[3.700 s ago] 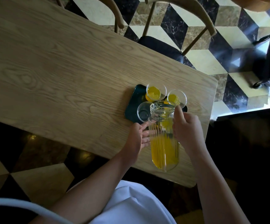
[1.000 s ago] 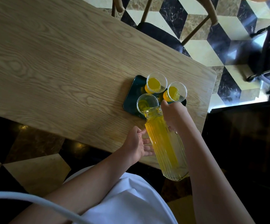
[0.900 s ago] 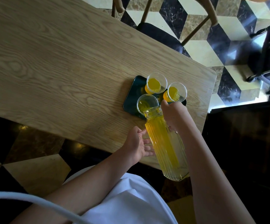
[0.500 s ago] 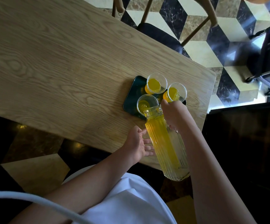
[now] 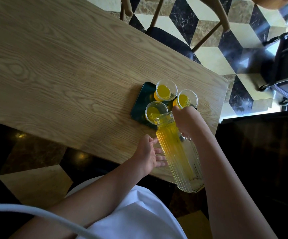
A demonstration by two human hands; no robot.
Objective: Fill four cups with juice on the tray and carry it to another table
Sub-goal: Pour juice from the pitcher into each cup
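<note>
Near cup [image 5: 156,112] on tray [image 5: 139,104], part full; jug [image 5: 177,150] mouth right over its rim, pouring. Jug long axis runs from cup back toward the person, base raised. Right hand [image 5: 186,121] clenched on jug near the neck, nearer the cup; left hand [image 5: 150,154] open, fingers touching jug side. Two far cups [image 5: 166,90] [image 5: 187,99] hold juice. Fourth cup not visible. No readable labels. Tray near table [image 5: 62,66] end.

The jug [image 5: 177,149], upright beside the tray [image 5: 139,104] earlier, was tipped by the right hand [image 5: 186,121], mouth over the near cup [image 5: 156,111], which went from empty to partly filled with juice.
</note>
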